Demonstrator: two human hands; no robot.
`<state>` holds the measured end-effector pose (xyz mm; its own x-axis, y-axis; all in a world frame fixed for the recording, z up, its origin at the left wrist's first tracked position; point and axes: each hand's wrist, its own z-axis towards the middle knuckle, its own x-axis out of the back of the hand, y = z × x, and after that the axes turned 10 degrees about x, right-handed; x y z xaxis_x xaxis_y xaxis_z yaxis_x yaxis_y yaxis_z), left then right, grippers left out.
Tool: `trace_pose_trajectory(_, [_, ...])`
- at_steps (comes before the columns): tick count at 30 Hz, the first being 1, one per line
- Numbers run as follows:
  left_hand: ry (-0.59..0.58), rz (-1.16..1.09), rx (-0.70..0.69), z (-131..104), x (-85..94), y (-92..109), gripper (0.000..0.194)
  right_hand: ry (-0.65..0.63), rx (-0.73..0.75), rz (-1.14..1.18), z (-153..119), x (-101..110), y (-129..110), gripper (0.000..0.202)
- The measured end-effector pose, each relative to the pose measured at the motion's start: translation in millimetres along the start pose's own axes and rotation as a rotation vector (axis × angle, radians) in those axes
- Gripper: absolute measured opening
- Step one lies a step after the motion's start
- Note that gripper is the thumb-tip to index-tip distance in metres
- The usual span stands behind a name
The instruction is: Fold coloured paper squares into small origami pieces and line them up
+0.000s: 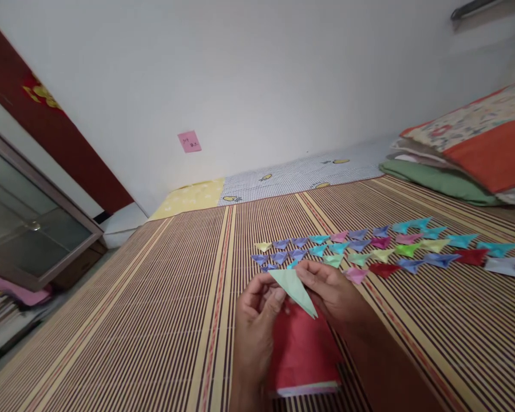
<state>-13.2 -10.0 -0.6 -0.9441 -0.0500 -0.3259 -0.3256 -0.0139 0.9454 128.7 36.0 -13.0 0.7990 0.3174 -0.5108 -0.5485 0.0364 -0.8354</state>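
A pale green sheet of paper [292, 288], folded into a narrow triangle, is pinched between both hands. My left hand [256, 320] grips its left side with thumb and fingers. On the opposite side, my right hand [328, 289] closes on the upper edge, and one pointed end hangs down between the hands. Below the folded paper lies a stack of paper with a red sheet [302, 349] on top and lighter sheets showing at its near edge. Just beyond my hands sit rows of small folded paper pieces in many colours, among them a red one [384, 270].
A striped bamboo mat [154, 320] covers the bed. Folded bedding, a green piece [438, 182] and an orange patterned one [493, 154], is piled at the right. Patterned cloth [283, 177] runs along the wall. A glass-doored cabinet [30, 212] stands at the left.
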Motion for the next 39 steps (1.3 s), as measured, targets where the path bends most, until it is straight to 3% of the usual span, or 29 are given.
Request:
trace_pose_trajectory(8, [0.014,0.024,0.010,0,-4.8,0,0.017,0.016,0.056,-0.004,3,-4,12,0.036])
trace_pose_trajectory(14, [0.091,0.221,-0.020,-1,-11.7,-5,0.020,0.168,0.109,-0.140,3,-18,16,0.027])
trace_pose_trajectory(17, [0.206,0.277,-0.069,0,-9.0,-8,0.022,0.272,0.281,-0.304,3,-23,13,0.026])
trace_pose_trajectory(22, [0.352,0.388,-0.188,0,-4.8,-7,0.020,0.095,0.382,-0.676,-5,-28,2,0.013])
trace_pose_trajectory(27, [0.330,0.381,-0.176,0,-6.9,-8,0.021,0.117,0.466,-0.798,-6,-33,1,0.013])
trace_pose_trajectory(33, [0.301,0.361,-0.192,-2,-10.1,-6,0.042,0.169,0.674,-0.933,-6,-34,4,0.006])
trace_pose_trajectory(39, [0.297,0.434,-0.240,-6,-10.3,-4,0.043,0.211,0.679,-0.891,-8,-36,5,0.011])
